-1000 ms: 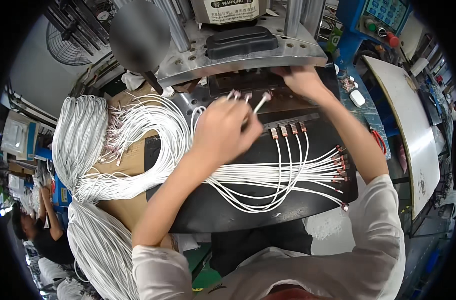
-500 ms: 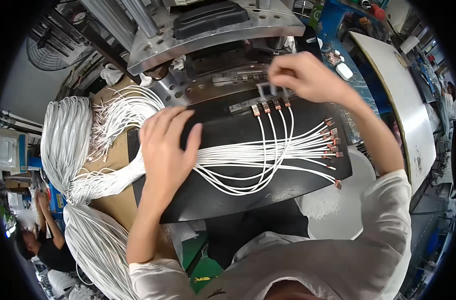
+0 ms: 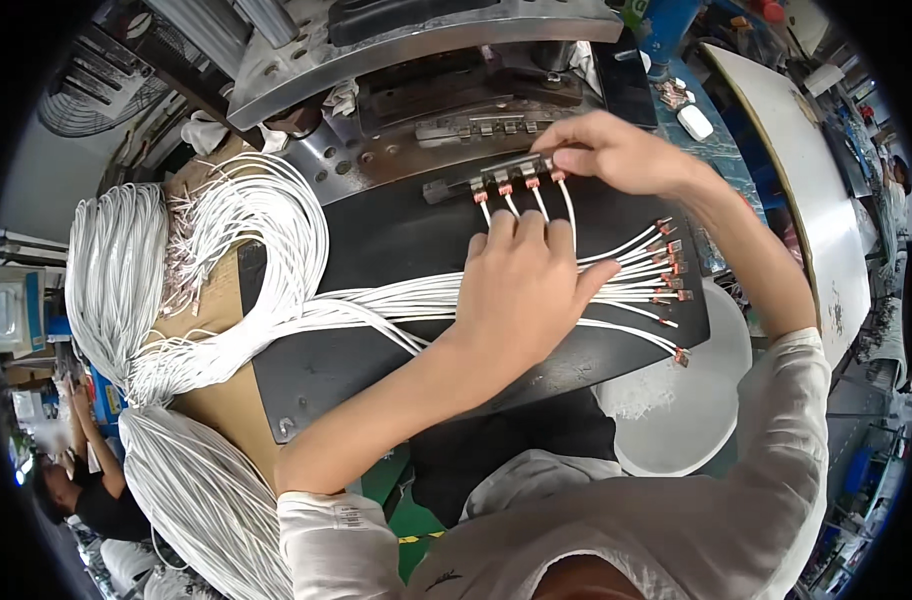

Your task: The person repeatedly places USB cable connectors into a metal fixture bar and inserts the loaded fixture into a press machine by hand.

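Your left hand point(image 3: 524, 288) lies flat, fingers loosely open, pressing the wires point(image 3: 376, 300); their ends run straight ahead to the fixture point(image 3: 496, 178), which your right hand point(image 3: 616, 155) pinches.

At frame centre, the left hand point(image 3: 526, 285) presses flat on white wires point(image 3: 376, 305) across a black mat point(image 3: 376, 250). Above it, the right hand point(image 3: 616, 155) pinches a metal terminal strip point(image 3: 496, 178).

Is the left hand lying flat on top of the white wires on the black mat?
Yes, the left hand lies palm down across the white wires spread on the black mat, fingers pointing toward the metal fixture.
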`<state>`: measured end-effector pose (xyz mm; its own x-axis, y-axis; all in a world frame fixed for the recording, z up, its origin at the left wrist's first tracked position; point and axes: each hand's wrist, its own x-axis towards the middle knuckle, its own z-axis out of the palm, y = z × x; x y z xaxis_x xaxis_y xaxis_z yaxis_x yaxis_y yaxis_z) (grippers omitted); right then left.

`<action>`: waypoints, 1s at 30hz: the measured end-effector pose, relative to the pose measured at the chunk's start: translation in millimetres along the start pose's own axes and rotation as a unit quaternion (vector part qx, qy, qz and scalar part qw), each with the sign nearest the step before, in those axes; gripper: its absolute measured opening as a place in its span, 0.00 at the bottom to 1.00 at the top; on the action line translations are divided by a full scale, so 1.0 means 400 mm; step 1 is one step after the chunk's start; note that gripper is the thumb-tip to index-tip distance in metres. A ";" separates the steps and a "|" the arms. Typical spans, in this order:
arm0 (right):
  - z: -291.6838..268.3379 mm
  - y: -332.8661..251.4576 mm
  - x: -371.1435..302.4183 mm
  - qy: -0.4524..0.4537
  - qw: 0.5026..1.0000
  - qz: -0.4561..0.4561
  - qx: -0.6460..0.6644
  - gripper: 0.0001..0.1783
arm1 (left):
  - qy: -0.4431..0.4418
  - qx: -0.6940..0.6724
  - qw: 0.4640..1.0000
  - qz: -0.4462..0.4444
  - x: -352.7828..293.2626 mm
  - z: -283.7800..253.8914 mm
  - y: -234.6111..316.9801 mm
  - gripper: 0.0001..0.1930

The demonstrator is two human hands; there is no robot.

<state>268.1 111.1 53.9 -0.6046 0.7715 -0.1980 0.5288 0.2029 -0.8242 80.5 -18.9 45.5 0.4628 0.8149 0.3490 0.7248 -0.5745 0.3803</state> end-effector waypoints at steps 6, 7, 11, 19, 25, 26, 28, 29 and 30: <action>-0.055 -0.036 0.254 0.248 0.957 -0.076 -0.129 0.16 | 0.104 0.085 0.989 0.054 0.097 -0.010 -0.166 0.15; -0.091 -0.032 0.300 0.248 0.951 -0.060 -0.174 0.16 | 0.138 0.079 0.985 0.064 0.139 -0.011 -0.220 0.14; -0.166 0.182 0.459 0.444 0.679 -0.339 -0.475 0.20 | 0.129 0.127 0.983 0.034 0.195 -0.013 -0.282 0.14; -0.145 0.169 0.486 0.325 0.883 -0.278 -0.191 0.15 | 0.104 0.119 0.987 -0.036 0.215 -0.008 -0.297 0.17; -0.082 -0.002 0.365 0.402 0.751 -0.264 -0.452 0.13 | 0.067 0.137 0.986 -0.063 0.214 0.009 -0.293 0.20; -0.074 -0.004 0.368 0.316 0.854 -0.240 -0.335 0.16 | 0.062 0.143 0.985 -0.068 0.210 0.001 -0.285 0.21; -0.052 0.002 0.363 0.214 0.932 -0.208 -0.208 0.19 | 0.104 0.170 0.978 -0.055 0.211 -0.004 -0.263 0.21; -0.033 0.017 0.352 0.258 0.904 -0.206 -0.273 0.19 | 0.147 0.198 0.968 -0.039 0.214 -0.004 -0.252 0.22; -0.010 0.032 0.335 0.300 0.870 -0.202 -0.336 0.19 | 0.189 0.224 0.956 -0.024 0.212 -0.006 -0.246 0.22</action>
<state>196.4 219.4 19.0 -0.5089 0.6898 0.5150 0.6955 0.6820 -0.2263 47.1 106.4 39.7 0.2676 0.7041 0.6578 0.9255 -0.3778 0.0278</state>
